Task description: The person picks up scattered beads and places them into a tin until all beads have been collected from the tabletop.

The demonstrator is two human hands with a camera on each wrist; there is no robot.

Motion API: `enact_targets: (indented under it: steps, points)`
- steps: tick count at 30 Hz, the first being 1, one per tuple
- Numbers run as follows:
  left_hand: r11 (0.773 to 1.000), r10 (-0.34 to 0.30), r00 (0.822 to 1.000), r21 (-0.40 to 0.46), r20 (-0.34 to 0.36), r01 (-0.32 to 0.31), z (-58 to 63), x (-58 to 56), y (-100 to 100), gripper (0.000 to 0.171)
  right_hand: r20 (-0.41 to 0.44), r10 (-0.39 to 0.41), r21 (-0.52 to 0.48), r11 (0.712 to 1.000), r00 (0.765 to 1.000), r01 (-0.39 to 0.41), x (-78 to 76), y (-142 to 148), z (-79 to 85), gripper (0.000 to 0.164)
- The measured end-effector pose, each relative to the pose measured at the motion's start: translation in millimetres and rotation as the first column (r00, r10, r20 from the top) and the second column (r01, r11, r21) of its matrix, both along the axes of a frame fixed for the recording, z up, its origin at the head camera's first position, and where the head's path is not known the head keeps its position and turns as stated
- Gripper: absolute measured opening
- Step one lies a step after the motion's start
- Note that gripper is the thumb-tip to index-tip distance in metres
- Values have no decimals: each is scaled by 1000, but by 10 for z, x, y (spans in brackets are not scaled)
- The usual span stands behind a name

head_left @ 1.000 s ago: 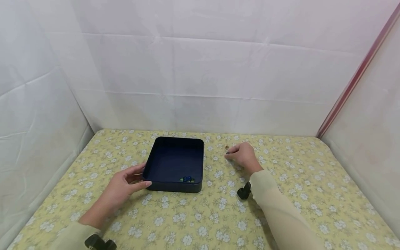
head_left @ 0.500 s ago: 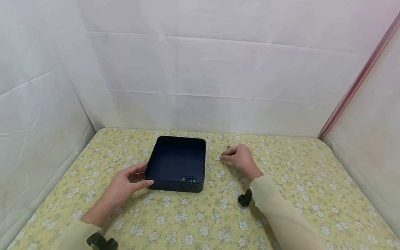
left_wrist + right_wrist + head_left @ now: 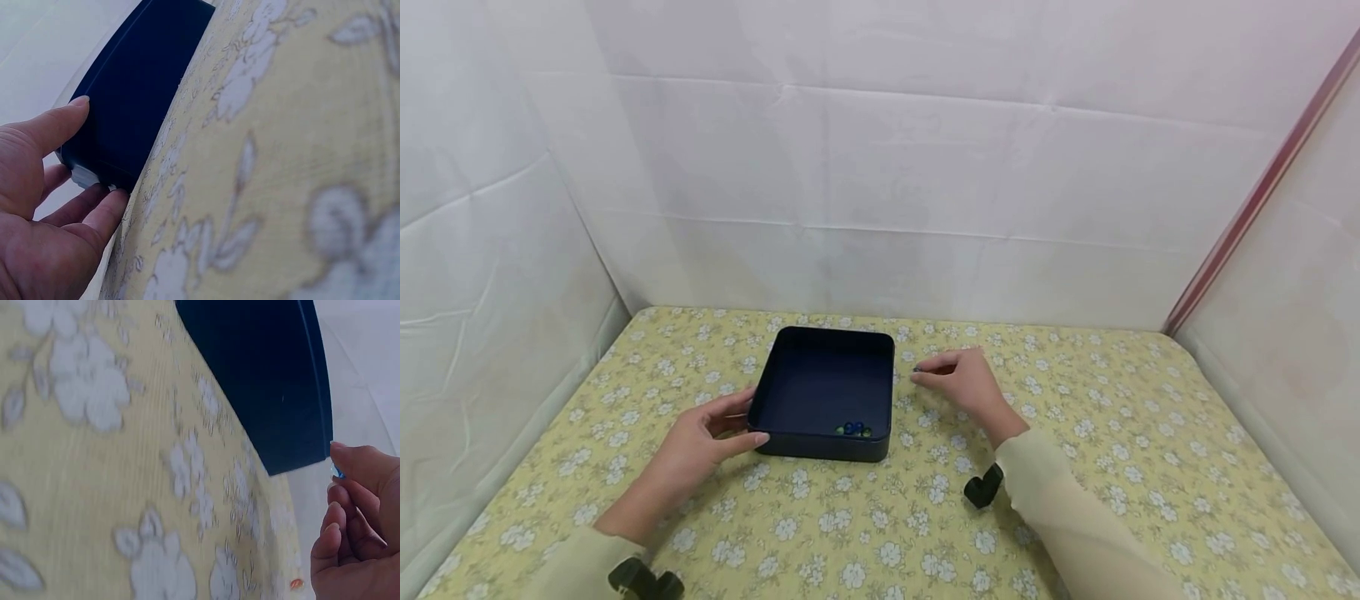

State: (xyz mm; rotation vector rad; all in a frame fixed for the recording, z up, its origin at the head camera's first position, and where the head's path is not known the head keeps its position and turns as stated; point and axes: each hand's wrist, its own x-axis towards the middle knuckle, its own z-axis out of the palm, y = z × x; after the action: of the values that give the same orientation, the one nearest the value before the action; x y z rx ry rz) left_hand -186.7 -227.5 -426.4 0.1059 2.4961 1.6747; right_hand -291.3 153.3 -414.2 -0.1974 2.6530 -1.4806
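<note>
A dark blue square tray point(image 3: 820, 450) with low walls rests on the cloth-covered table. My left hand point(image 3: 696, 446) grips its near left corner, thumb point(image 3: 78, 106) on the front wall and fingers at the side. Several blue and green glass marbles point(image 3: 853, 429) lie inside along the tray's near wall. Between thumb and index finger my right hand point(image 3: 962, 383) pinches a small clear-and-blue marble point(image 3: 337, 470), just right of the tray. The other fingers of that hand are curled in.
An orange marble point(image 3: 296, 584) lies on the flowered yellow cloth point(image 3: 865, 525) beyond the right hand; the hand hides it in the head view. White sheets point(image 3: 880, 167) enclose the table at the back and both sides.
My right hand has moved left toward the tray with the marble between its fingers. The orange marble has passed out of sight behind it. My left hand keeps its place at the tray corner.
</note>
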Motion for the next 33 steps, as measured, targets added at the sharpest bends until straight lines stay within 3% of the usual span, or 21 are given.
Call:
enact_targets:
  steps: [16, 33]
  points:
    - [1000, -1, 1000, -21, -11, 1, -8, -16, -12, 80, 12, 62, -143, 988, 998, -60, 119, -233, 97, 34]
    - [1000, -5, 1000, -9, -12, 4, -4, -5, -12, 79, -56, 139, -148, 978, 989, -146, 172, -534, 214, 31]
